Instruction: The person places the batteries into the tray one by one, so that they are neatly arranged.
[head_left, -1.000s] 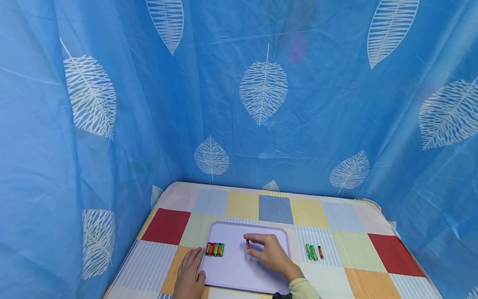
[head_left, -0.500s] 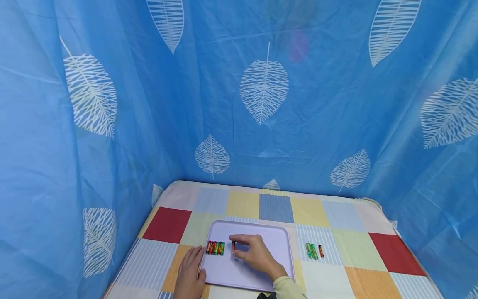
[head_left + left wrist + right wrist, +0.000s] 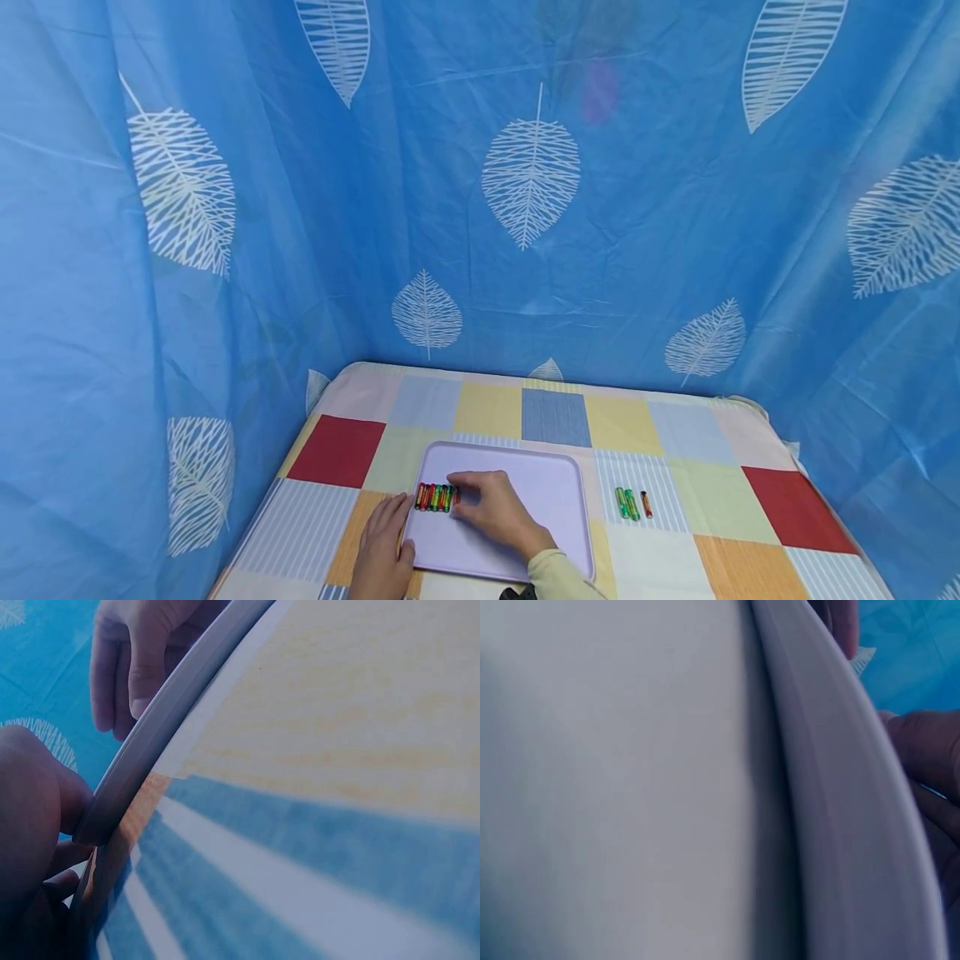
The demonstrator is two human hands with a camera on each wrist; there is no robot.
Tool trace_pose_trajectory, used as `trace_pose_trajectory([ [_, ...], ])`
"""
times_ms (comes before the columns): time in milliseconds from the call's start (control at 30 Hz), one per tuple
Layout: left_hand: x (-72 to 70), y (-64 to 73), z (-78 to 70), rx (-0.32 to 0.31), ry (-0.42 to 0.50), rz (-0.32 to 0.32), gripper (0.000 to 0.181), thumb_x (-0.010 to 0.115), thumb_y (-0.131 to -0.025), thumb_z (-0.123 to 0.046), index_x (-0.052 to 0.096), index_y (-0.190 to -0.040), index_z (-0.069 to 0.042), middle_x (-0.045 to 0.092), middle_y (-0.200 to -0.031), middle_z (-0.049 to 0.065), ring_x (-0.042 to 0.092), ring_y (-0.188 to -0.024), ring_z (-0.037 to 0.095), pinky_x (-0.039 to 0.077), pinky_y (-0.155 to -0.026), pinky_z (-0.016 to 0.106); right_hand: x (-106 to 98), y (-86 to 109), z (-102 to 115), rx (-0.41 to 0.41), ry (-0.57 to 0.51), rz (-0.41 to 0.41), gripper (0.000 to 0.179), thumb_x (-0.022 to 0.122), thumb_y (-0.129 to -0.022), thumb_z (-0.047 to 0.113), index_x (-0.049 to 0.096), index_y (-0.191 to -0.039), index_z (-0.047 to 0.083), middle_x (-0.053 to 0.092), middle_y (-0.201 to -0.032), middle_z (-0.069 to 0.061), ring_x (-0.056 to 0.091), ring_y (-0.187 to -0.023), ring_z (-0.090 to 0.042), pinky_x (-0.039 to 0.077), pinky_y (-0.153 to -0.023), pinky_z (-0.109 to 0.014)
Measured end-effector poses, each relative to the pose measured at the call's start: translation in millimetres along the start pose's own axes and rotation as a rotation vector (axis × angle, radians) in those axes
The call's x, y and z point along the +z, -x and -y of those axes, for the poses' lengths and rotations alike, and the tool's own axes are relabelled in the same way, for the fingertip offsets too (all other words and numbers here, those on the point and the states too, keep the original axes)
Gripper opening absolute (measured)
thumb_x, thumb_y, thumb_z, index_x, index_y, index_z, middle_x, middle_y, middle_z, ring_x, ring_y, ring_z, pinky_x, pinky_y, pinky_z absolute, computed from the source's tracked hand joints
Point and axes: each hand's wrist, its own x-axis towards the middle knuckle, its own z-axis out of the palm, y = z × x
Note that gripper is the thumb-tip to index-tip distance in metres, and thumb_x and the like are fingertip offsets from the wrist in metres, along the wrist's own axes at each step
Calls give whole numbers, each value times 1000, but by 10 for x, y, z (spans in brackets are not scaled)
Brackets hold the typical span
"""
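On the lavender tray (image 3: pixel 525 537), several slim red and green batteries (image 3: pixel 433 497) lie side by side in a row at the left. My right hand (image 3: pixel 493 510) pinches a dark-and-red battery (image 3: pixel 457 495) between thumb and fingers at the row's right end; the fingers partly hide it. My left hand (image 3: pixel 384 546) rests against the tray's near-left corner, its fingers lying along the left edge. In the left wrist view, the thumb (image 3: pixel 71 799) touches the tray rim (image 3: pixel 150 742). The right wrist view shows the tray's wall (image 3: pixel 840 787) and part of a thumb (image 3: pixel 922 742).
To the right of the tray, two green batteries (image 3: pixel 627 503) and one dark-and-red battery (image 3: pixel 646 504) lie on the patchwork tablecloth (image 3: pixel 735 575). A blue curtain (image 3: pixel 450 208) with white leaf prints surrounds the table at the back and sides.
My right hand has moved left across the tray, carrying the pinched battery up to the right end of the row. My left hand has stayed at the tray's corner.
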Motion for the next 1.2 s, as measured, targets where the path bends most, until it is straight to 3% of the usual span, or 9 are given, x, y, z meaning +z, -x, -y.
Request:
trace_pose_trajectory([
  [233, -16, -4, -11, 3, 7, 1, 62, 67, -90, 2, 60, -152, 2, 56, -158, 23, 40, -153, 51, 28, -128, 73, 27, -46, 60, -43, 112, -9, 44, 91, -84, 6, 81, -126, 4, 84, -120, -6, 79, -114, -17, 64, -103, -33],
  [400, -2, 1, 4, 16, 5, -5, 63, 68, -90, 2, 59, -152, 2, 57, -158, 23, 40, -153, 51, 28, -128, 72, 16, -34, 77, -43, 134, -11, 45, 92, -83, 8, 81, -127, 5, 83, -121, -5, 79, -115, -19, 65, -103, -35],
  [633, -5, 1, -4, 12, -13, -4, 63, 68, -90, 2, 60, -152, 1, 57, -158, 22, 41, -153, 51, 29, -127, 73, -92, 9, 27, 29, 56, 11, 47, 91, -87, 14, 79, -132, 8, 81, -129, -3, 76, -123, -20, 63, -108, -37],
  [900, -4, -4, 2, -1, -7, -7, 63, 68, -89, 3, 60, -151, 2, 57, -158, 24, 40, -153, 52, 28, -127, 73, -299, 66, -20, 103, 4, 35, 48, 91, -90, 23, 79, -134, 9, 80, -133, -2, 76, -122, -23, 64, -106, -37],
  [1200, -7, -3, -5, 6, -3, -2, 63, 68, -89, 3, 60, -152, 3, 57, -157, 24, 40, -153, 52, 29, -127, 73, -591, 162, -58, 119, -39, 43, 49, 88, -93, 25, 77, -137, 7, 78, -137, -4, 76, -125, -31, 63, -109, -45],
])
